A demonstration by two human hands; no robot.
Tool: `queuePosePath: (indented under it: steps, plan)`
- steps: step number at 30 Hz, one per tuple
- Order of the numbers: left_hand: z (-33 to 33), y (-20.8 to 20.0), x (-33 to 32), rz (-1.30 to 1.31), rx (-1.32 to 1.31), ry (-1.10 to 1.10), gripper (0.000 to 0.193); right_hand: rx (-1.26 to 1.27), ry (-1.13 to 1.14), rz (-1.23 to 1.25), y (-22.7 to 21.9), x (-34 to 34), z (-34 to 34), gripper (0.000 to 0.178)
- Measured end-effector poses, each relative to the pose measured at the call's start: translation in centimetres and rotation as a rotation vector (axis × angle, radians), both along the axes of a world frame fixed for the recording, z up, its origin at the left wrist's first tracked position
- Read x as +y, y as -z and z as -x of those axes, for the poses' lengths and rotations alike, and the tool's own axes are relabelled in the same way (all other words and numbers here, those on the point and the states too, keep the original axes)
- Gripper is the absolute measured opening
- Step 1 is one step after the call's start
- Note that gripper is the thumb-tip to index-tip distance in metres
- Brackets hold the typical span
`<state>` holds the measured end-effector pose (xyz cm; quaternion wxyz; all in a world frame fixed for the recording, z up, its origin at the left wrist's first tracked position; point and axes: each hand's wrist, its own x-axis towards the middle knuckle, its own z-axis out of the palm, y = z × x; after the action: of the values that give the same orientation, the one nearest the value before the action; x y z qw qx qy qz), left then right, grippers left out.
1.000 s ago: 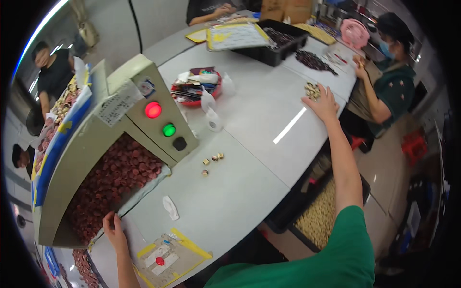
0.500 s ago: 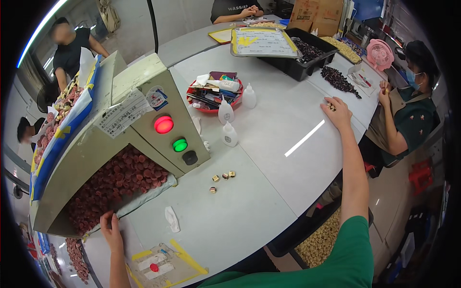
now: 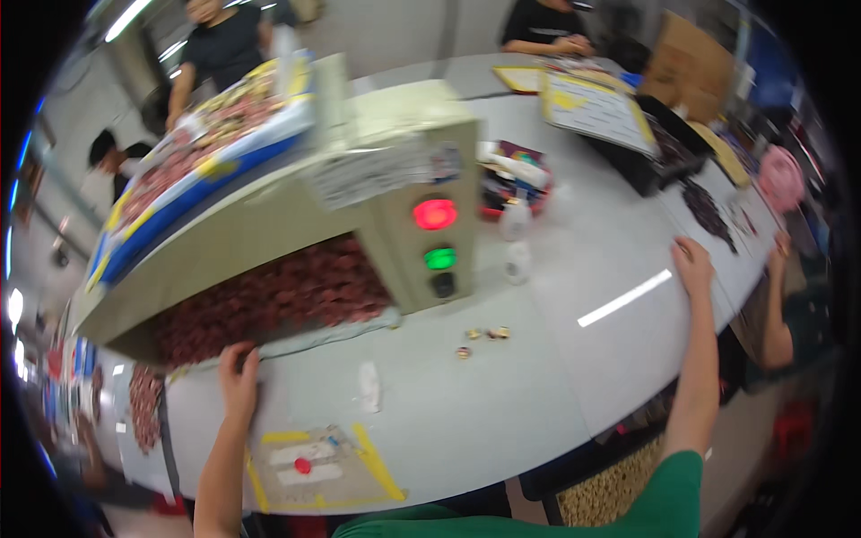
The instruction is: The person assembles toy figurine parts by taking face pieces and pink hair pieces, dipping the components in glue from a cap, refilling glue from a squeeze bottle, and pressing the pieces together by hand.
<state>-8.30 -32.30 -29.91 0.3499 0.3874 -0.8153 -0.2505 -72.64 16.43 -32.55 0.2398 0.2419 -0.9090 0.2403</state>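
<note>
My left hand (image 3: 239, 368) rests at the front lip of a beige machine (image 3: 417, 112), beside its opening full of dark red round pieces (image 3: 296, 282). Its bent fingers stand apart, with nothing visible between them. My right hand (image 3: 693, 264) is over the right part of the table, fingers closed around small pieces that barely show through the blur. Several small cream-and-dark pieces (image 3: 473, 334) lie on the table between my hands. Nearer me, a red round button (image 3: 303, 466) sits on a panel edged with yellow tape (image 3: 377, 457).
A crumpled white tissue (image 3: 369, 387) lies by the machine. Squeeze bottles (image 3: 517, 262) stand before a red basket of tools (image 3: 491, 212). Farther right are a black bin (image 3: 650, 175), a pile of dark pieces (image 3: 708, 215) and a co-worker's arm (image 3: 777, 305).
The view has swung left and is blurred, so the table and machine appear farther right. My left hand's fingers are more bent; my right hand's fingers have drawn in around the small pieces.
</note>
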Motion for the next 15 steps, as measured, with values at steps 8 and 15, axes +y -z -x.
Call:
queuePosePath:
  steps: [8,15]
  plan:
    - [0.7,-0.5,0.4,0.008,0.023,0.051,0.016,-0.107,-0.070,0.069,0.3,0.7,-3.3,0.025]
    - [0.9,0.7,-1.1,-0.092,0.080,0.106,0.018,-0.003,-0.218,-0.038,-1.1,-4.0,-11.8,0.026]
